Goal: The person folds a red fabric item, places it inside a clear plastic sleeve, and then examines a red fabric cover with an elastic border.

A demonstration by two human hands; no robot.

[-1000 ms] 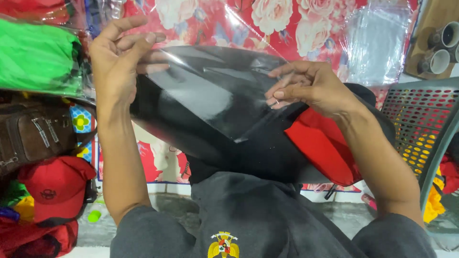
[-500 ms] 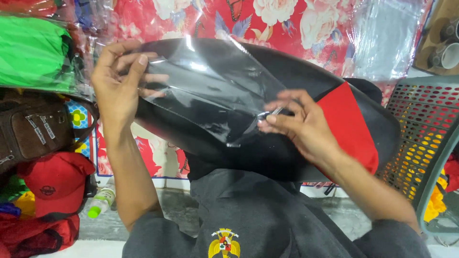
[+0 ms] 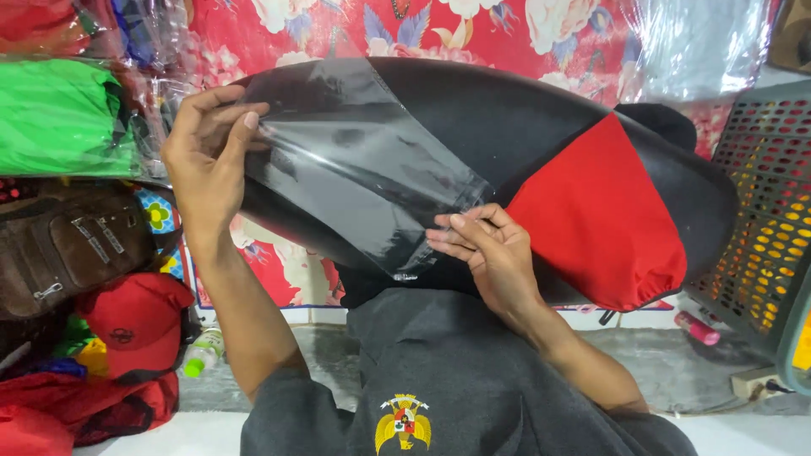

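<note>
Head view: left hand point(image 3: 207, 165) and right hand point(image 3: 490, 249) pinch opposite edges of a clear plastic bag point(image 3: 355, 173), fingers closed on it, over a black-and-red fabric cover point(image 3: 591, 203). Green bag point(image 3: 59, 114), red cap point(image 3: 135, 321) left; perforated basket point(image 3: 760, 211) right.

Left hand point(image 3: 207, 160): raised upper left, palm toward the camera side, fingers point(image 3: 241, 127) curled in, thumb and forefinger pinched shut in a grip. Left forearm runs down and right to a bent elbow. Right hand point(image 3: 490, 253): lower, near centre, back of hand up, fingers bunched and pointing left, tips pressed together. Right forearm angles down-right, wrist slightly flexed. Hands well apart.
</note>
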